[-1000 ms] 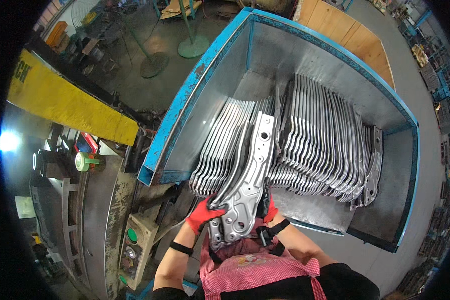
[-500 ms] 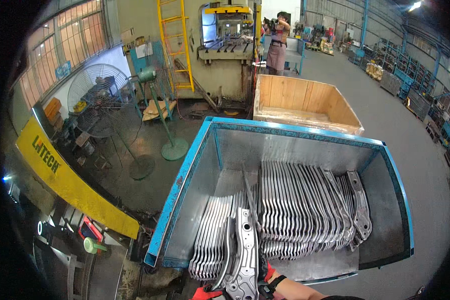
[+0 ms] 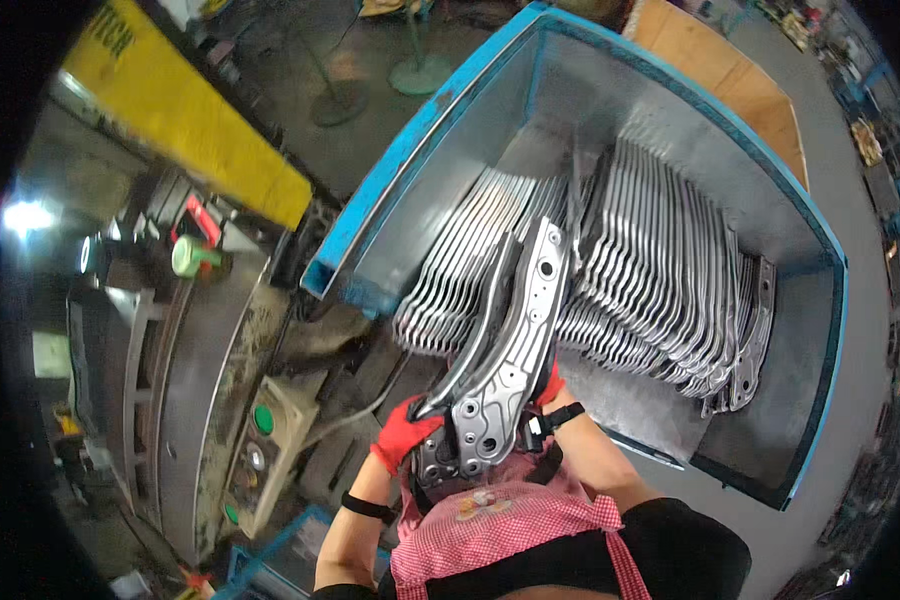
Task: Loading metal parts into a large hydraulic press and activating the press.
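Note:
Two long stamped metal brackets are between my hands, side by side and slanting up over the near side of the bin. The right bracket (image 3: 530, 345) shows its face with round holes and pressed ridges; the left bracket (image 3: 478, 350) is seen edge-on. My left hand (image 3: 407, 432), in a red glove, is closed around their lower left end. My right hand (image 3: 552, 386), also gloved in red, grips the right bracket's edge, its fingers mostly hidden behind the metal. Just beyond, a row of similar brackets (image 3: 460, 265) stands packed in the blue-rimmed metal bin (image 3: 410, 185).
A larger row of brackets (image 3: 660, 265) fills the bin's middle and right. Behind it stands a wooden crate (image 3: 725, 75). At left are a yellow machine beam (image 3: 190, 110), a control box with green buttons (image 3: 270, 450) and a light-green knobbed object (image 3: 192, 257).
The view has tilted down and turned, bringing my forearms and checked apron into sight. Both hands still hold the brackets, which sit higher in the picture. The person by the far press is out of view.

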Motion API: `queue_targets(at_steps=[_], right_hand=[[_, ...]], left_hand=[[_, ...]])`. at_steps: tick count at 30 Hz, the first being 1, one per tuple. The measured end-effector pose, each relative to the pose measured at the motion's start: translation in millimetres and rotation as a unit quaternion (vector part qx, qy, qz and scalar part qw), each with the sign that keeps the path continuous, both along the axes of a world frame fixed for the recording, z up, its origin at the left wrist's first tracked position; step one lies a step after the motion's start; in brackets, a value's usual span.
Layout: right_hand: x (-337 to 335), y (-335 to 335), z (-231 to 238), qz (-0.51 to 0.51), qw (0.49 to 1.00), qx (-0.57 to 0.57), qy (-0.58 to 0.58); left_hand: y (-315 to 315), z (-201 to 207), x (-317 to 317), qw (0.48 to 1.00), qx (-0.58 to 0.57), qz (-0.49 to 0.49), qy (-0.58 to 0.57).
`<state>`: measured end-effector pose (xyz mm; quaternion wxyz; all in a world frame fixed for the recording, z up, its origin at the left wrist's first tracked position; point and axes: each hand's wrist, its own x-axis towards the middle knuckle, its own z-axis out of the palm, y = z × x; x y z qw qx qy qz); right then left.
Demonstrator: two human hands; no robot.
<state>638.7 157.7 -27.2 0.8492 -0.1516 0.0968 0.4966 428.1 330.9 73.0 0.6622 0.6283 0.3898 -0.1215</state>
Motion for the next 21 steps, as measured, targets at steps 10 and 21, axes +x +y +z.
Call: queue_targets(at_steps=[10,21], right_hand=[[-41,34,15,0.015,0.998,0.063,-0.013],[-156,77,108,-0.031,0.978,-0.115,-0.170]], left_hand=[[7,36,-73,0.989,-0.001,0.079,-0.123],[80,74,-189,0.976,-0.002,0.041,-0.216]])
